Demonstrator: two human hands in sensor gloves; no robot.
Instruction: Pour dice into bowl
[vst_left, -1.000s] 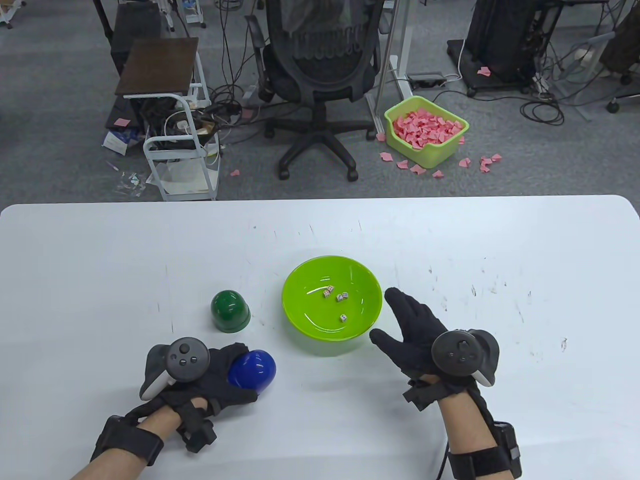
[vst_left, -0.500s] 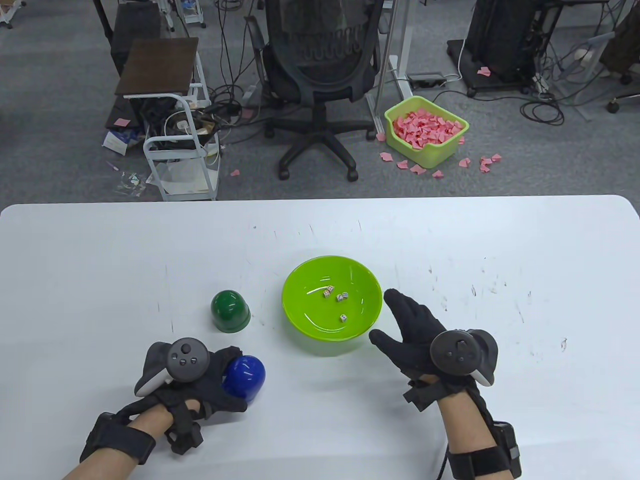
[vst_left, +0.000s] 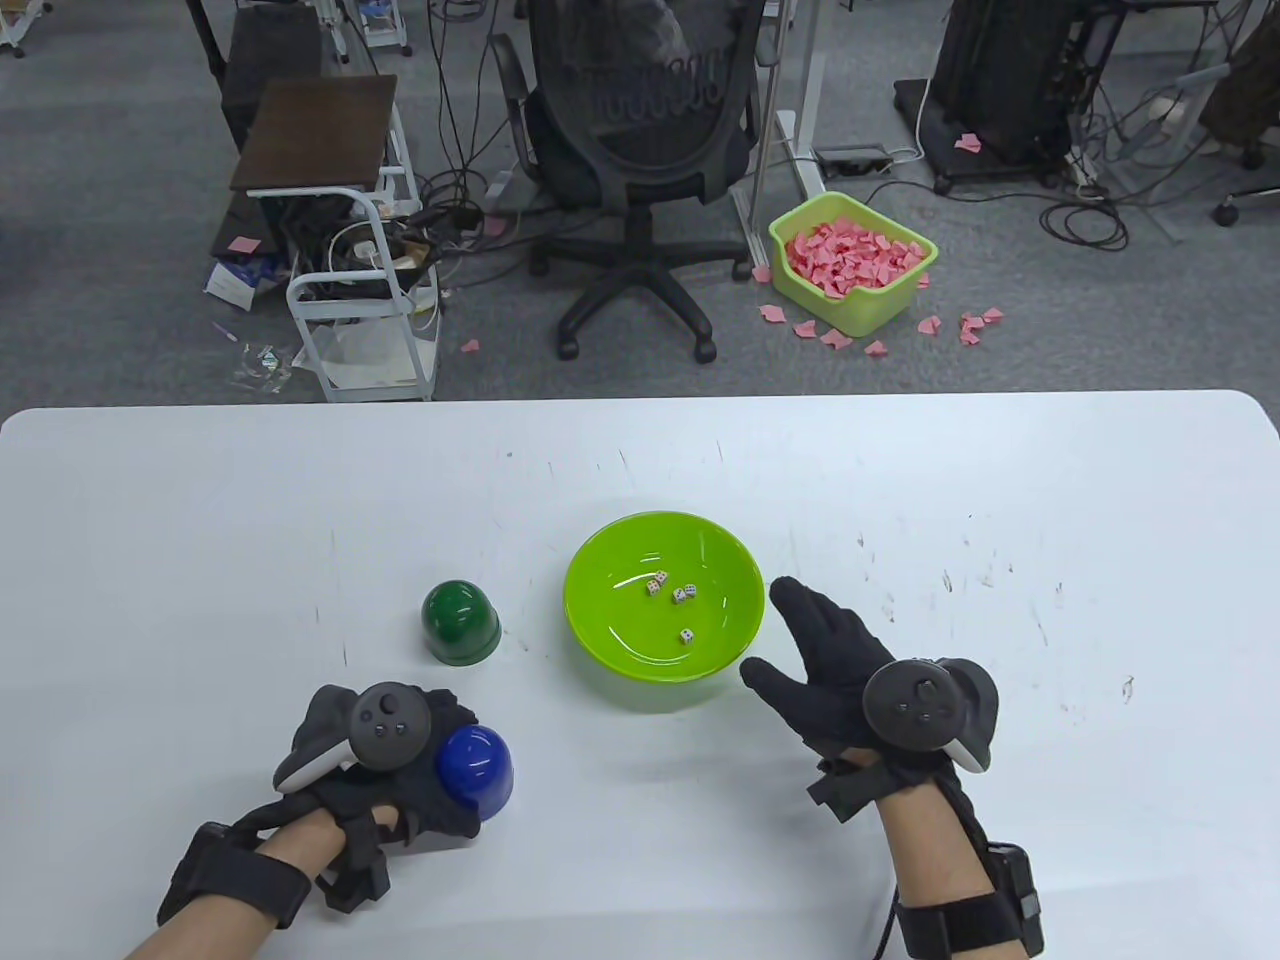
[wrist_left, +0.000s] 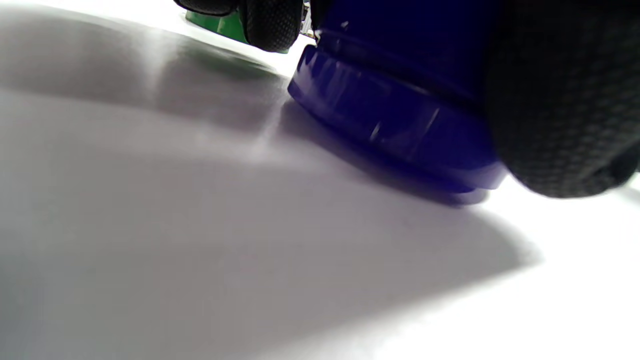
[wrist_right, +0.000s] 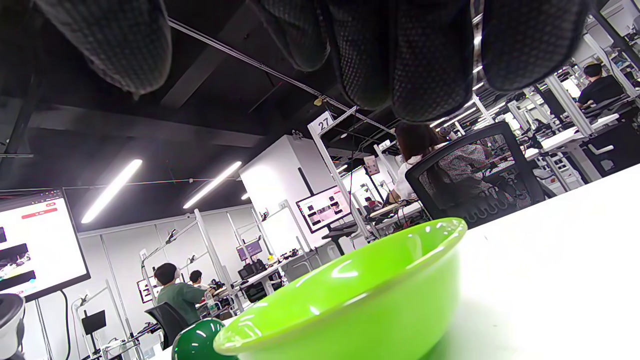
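Left hand (vst_left: 400, 770) fingers wrap the blue cup (vst_left: 476, 766), rim on tabletop (vst_left: 200, 550); release straight up, right hand (vst_left: 850, 680) fingers spread beside bowl (vst_left: 600, 660) holding 4 dice (vst_left: 678, 600).

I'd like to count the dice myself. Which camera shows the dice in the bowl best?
The table view: it looks down into the green bowl, where three dice lie apart on the bottom. The right wrist view sees only the bowl's outer wall from low beside it, so the dice are hidden. The left wrist view shows no dice, mainly the blue cup.

High table view; low close wrist views, both sharing the green bowl (vst_left: 664, 600).
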